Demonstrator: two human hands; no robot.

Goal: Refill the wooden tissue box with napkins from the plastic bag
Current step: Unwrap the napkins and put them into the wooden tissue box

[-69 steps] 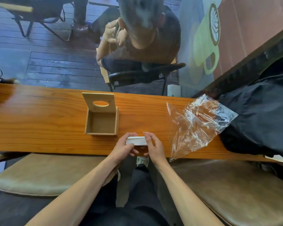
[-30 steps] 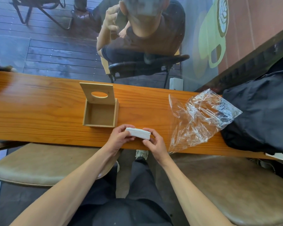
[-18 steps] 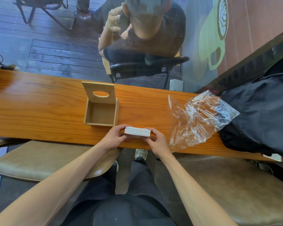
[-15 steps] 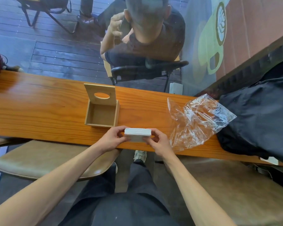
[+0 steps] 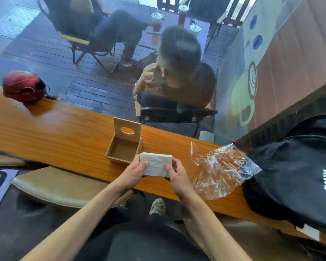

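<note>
A white stack of napkins (image 5: 156, 162) is held between both hands, tilted so its broad face shows, just above the counter and right in front of the wooden tissue box (image 5: 123, 150). My left hand (image 5: 134, 173) grips its left side, thumb on top. My right hand (image 5: 175, 174) grips its right side. The box stands open and empty, its lid (image 5: 127, 129) with an oval hole raised upright at the back. The clear plastic bag (image 5: 222, 169) lies crumpled and flat on the counter to the right.
The long wooden counter (image 5: 55, 136) runs along a window. A black backpack (image 5: 297, 174) rests on its right end, touching the bag. A red helmet (image 5: 23, 86) sits at the far left. Tan stools (image 5: 60, 183) stand below. People sit outside the glass.
The napkin stack has been lifted off the counter's front edge, tipped face-up and moved toward the box. The camera has tilted up, showing more of the window.
</note>
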